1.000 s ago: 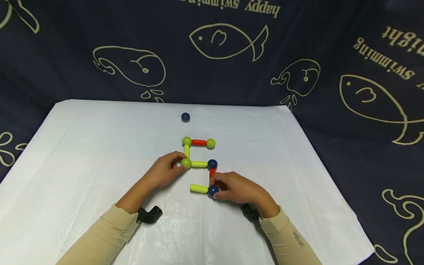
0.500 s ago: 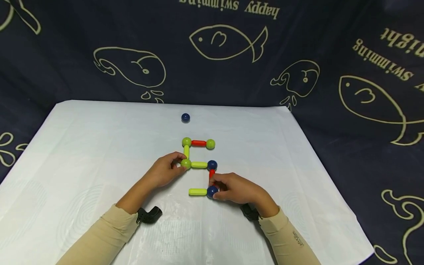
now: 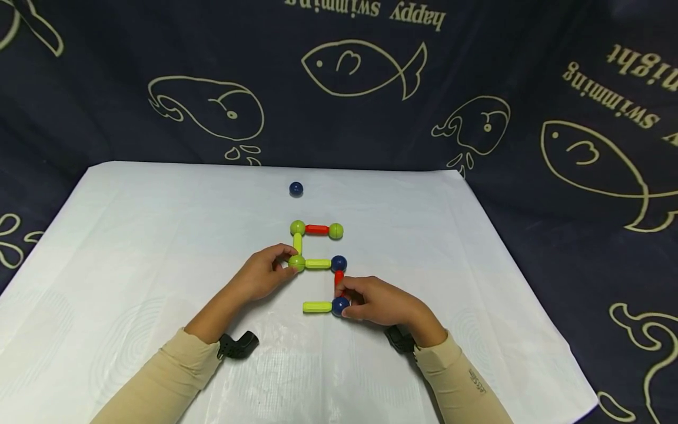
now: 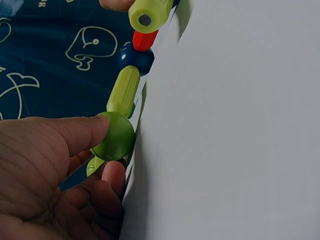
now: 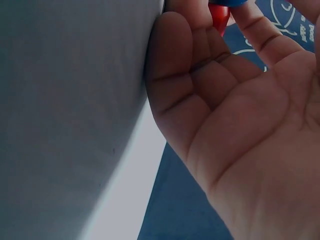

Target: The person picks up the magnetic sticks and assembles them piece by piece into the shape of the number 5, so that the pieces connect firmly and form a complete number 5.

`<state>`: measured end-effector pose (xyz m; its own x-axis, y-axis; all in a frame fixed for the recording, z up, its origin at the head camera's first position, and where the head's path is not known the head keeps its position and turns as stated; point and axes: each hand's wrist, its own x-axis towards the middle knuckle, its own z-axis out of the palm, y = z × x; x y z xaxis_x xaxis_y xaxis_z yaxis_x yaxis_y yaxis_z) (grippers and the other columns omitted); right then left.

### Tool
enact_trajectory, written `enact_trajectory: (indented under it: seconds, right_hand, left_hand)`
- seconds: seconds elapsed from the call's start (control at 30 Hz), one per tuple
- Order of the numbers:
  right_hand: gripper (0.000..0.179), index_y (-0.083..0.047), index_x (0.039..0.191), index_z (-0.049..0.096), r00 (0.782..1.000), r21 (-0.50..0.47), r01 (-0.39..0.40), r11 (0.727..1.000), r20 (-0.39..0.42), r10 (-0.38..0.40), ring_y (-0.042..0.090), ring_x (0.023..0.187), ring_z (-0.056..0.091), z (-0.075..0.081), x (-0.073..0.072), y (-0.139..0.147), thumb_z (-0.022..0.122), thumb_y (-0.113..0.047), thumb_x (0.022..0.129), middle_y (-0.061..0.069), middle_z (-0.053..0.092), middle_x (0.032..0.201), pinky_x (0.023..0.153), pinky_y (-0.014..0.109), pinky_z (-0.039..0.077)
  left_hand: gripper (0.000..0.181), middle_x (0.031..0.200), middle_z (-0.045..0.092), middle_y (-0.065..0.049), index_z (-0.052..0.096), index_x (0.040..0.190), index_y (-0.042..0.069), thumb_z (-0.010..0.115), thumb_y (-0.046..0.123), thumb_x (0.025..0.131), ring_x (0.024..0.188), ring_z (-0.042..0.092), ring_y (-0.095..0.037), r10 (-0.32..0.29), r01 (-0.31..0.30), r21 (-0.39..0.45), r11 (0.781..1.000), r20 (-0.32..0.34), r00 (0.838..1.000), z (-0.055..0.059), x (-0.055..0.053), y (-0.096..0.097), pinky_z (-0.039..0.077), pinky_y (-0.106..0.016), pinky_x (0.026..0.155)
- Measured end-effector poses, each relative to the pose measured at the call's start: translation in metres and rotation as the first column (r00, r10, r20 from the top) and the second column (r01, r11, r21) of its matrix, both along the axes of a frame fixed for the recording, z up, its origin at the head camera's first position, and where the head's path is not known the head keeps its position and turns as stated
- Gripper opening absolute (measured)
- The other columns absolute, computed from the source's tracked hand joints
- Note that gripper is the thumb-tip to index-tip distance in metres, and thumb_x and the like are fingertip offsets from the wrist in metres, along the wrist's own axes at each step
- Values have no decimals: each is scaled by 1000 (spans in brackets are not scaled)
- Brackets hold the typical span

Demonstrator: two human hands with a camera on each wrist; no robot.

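Note:
Magnetic sticks and balls lie joined in an S-like zigzag on the white-covered table. My left hand (image 3: 263, 274) pinches the green ball (image 4: 116, 137) at its left bend between thumb and fingers. From that ball a yellow-green stick (image 3: 318, 264) runs to a blue ball (image 3: 339, 263). A red stick (image 3: 339, 277) joins it to the nearer blue ball (image 3: 339, 306), which my right hand (image 3: 378, 301) grips, fingertips by the red stick. Another yellow-green stick (image 3: 316, 307) points left from there, its outer end bare. In the right wrist view, fingers hide most of the pieces.
At the zigzag's far end, a red stick (image 3: 316, 229) links two green balls. A loose blue ball (image 3: 296, 189) sits farther back on the white table cover (image 3: 185, 235). Dark cloth with fish drawings (image 3: 365, 129) hangs behind the table.
The nearest yellow-green stick's free end has swung slightly toward me, so it now lies level. Both hands stay nearly in place.

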<state>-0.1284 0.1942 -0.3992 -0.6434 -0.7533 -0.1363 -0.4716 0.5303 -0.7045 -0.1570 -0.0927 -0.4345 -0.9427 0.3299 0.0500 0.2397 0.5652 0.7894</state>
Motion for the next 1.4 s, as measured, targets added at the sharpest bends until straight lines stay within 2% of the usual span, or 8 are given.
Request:
enact_trajectory:
  seconds: [0.23,0.37,0.57,0.67,0.77,1.13,1.27,1.4]
  right_hand:
    - [16,-18,108,60,1000,-17,-4,1000,5,4,8,72,49,-2,-1,2,69,-14,95,-6,52,80,65,24,41]
    - [16,-19,108,60,1000,-8,-3,1000,7,3,8,73,49,-3,-1,2,69,-15,95,-6,53,81,65,24,41]
    - [17,-22,107,59,1000,10,13,1000,15,-13,8,72,50,-3,0,2,69,-16,95,-5,53,80,65,24,41]
    - [16,-22,108,59,1000,10,12,1000,16,-12,8,72,49,-3,-1,2,68,-17,95,-6,52,79,65,24,40]
    - [16,-23,108,59,1000,20,15,1000,24,-15,7,72,49,-3,0,1,68,-18,96,-6,51,79,65,24,40]
    - [16,-23,108,59,999,28,18,999,27,-19,7,72,49,-2,-1,3,68,-18,96,-4,53,80,65,24,40]
    - [17,-22,109,58,1000,19,11,1000,23,-11,7,73,49,-3,-1,4,68,-18,96,-5,54,82,66,24,41]
    - [17,-20,110,59,1000,4,1,1000,21,-1,7,74,50,-4,-1,4,68,-18,96,-7,54,82,66,24,42]
  left_hand:
    - [29,98,64,-3,64,121,7,69,15,93,79,53,-16,3,-3,10,1000,1,1000,1,-1,1,45,-33,70]
    - [30,97,64,-3,64,121,7,70,17,93,82,54,-17,-8,8,8,1000,35,999,4,-1,0,45,-35,71]
    - [36,113,65,-8,61,127,7,65,26,97,94,59,-22,-39,39,5,999,103,994,14,-12,-11,48,-38,80]
    - [38,119,63,-13,59,131,5,62,25,99,95,62,-25,-9,6,19,1000,126,992,23,-26,-20,50,-37,76]
    - [40,122,61,-16,57,132,3,61,25,99,98,63,-27,23,-25,18,1000,132,991,31,-48,-25,51,-37,74]
    - [38,127,58,-19,58,130,3,63,21,97,111,58,-35,46,-46,-110,993,1,999,45,-132,-13,46,-48,92]
    - [38,129,56,-19,59,129,3,65,20,95,111,57,-35,63,-64,-105,992,-17,998,46,-153,-8,46,-48,91]
    - [43,133,51,-22,57,133,2,67,18,94,114,56,-36,58,-61,-118,991,-26,998,42,-168,-3,45,-48,93]
